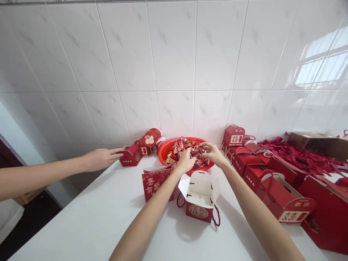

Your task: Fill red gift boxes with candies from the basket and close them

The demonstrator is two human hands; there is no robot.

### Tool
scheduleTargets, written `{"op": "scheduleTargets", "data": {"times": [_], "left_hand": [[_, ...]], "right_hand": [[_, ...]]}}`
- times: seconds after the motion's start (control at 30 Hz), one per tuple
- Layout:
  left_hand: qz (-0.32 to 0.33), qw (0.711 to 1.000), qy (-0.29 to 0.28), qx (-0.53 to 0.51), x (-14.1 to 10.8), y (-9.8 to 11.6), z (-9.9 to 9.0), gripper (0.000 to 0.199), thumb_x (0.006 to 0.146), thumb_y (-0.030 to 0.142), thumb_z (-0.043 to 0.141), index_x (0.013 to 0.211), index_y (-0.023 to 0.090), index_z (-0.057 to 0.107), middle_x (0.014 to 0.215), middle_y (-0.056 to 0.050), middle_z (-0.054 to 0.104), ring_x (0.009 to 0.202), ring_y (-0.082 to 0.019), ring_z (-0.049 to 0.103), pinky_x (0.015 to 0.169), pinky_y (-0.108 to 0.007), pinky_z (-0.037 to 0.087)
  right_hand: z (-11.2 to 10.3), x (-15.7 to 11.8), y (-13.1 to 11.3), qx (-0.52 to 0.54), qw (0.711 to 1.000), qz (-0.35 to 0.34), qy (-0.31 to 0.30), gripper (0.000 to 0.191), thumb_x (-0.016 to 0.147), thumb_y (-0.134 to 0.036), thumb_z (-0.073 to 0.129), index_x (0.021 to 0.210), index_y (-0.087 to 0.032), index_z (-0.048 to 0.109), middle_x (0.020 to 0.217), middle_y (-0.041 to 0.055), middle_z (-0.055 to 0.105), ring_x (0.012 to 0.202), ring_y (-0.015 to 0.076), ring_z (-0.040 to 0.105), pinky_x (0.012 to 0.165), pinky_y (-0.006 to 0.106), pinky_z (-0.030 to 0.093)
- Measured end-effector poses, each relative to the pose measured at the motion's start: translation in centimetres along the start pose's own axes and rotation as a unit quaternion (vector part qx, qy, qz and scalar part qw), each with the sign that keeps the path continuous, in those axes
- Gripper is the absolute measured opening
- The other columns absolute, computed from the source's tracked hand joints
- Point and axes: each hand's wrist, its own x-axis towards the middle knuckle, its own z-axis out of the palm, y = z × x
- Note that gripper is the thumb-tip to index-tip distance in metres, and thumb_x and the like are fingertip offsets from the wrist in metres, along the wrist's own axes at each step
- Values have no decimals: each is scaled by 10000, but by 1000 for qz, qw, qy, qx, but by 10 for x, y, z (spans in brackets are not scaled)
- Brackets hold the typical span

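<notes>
Wrapped sweets, mostly red with some yellow, fill a red plastic basket [162, 154] against the wall. My left hand [186, 161] reaches into the basket, its fingers bent among the sweets; what it holds, if anything, is too small to make out. Beside it, my right hand [213, 153] is over the basket's right side with its fingers curled at dark red wrapped sweets; its grip is unclear. An open red box [199, 213] with a white inside and rope handles stands below my hands. Left of it is a red printed box or bag [157, 183], partly behind my left forearm.
Another person's hand [102, 158] touches a small red box [131, 156] at the left. More red boxes [288, 203] line the right side, near dark red ribbons [293, 154] and a brown carton [315, 141]. The white table [89, 217] meets a tiled wall.
</notes>
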Motion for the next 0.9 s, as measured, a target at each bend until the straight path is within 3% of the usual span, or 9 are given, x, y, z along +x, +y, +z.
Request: {"op": "scheduleTargets", "data": {"times": [0.13, 0.3, 0.43, 0.63, 0.8, 0.9], "left_hand": [[-15, 984, -1, -178, 7, -5, 4, 494, 733, 106, 678, 1222, 170, 648, 1231, -108, 702, 1179, -271, 630, 1025, -398, 476], [-16, 932, 22, -361, 13, -21, 6, 254, 716, 159, 737, 970, 145, 738, 1026, -92, 764, 1012, -255, 697, 933, -391, 534], [-19, 925, 83, -371, 14, -26, 8, 263, 710, 187, 750, 971, 162, 735, 1046, -75, 761, 1018, -246, 696, 907, -370, 546], [10, 932, 113, -343, 9, -22, 5, 288, 728, 138, 670, 1011, 180, 698, 1139, -59, 732, 1101, -221, 664, 968, -357, 520], [16, 922, 118, -368, 5, -18, 2, 187, 653, 113, 654, 831, 164, 683, 912, -38, 748, 968, -213, 698, 942, -364, 535], [8, 908, 115, -403, 3, -16, 2, 152, 627, 128, 639, 771, 161, 677, 811, -27, 731, 883, -209, 704, 904, -378, 551]], "right_hand": [[5, -5, -3, 88, 996, 14, -12, 430, 559, -251, 753, 962, -199, 614, 828, 7, 668, 714, 159, 611, 637, 271, 502], [12, -3, -3, 73, 995, 34, 50, 434, 654, -436, 710, 1004, -183, 668, 680, -29, 583, 495, 91, 406, 475, 234, 320], [11, 1, 0, 100, 990, 51, 80, 441, 747, -509, 540, 989, -186, 716, 764, 6, 632, 532, 114, 420, 497, 259, 327], [10, 0, 0, 159, 980, 69, 99, 482, 569, -353, 748, 1019, -194, 685, 799, 9, 698, 723, 169, 600, 677, 289, 475], [14, -1, -6, 249, 957, 86, 124, 444, 528, -360, 820, 919, -206, 674, 855, 30, 710, 747, 174, 641, 657, 292, 506], [14, -2, -7, 226, 962, 69, 138, 428, 565, -387, 795, 928, -207, 658, 869, 31, 705, 728, 169, 636, 642, 295, 517]]}}
